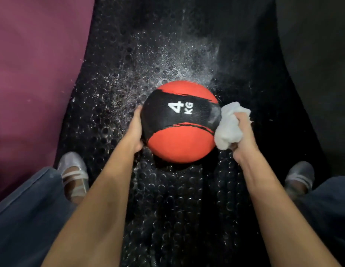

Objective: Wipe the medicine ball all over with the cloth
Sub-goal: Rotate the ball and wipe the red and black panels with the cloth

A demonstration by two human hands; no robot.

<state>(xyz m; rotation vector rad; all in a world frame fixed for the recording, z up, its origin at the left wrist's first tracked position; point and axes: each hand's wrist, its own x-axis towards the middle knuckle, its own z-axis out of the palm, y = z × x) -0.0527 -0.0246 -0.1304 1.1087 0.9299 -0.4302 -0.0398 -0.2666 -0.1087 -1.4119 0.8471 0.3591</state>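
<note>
A red and black medicine ball [180, 122] marked "4 KG" sits on a black studded rubber mat [167, 209] between my feet. My left hand [136, 130] lies flat against the ball's left side, fingers straight, steadying it. My right hand [243, 135] grips a bunched white cloth [228, 128] and presses it against the ball's right side, over the black band. The ball's underside and far side are hidden.
White powder or spray [167, 60] is scattered over the mat beyond the ball. A purple surface [32, 74] borders the mat on the left. My feet in light shoes [74, 174] [299, 178] stand either side, with blue trouser legs at the lower corners.
</note>
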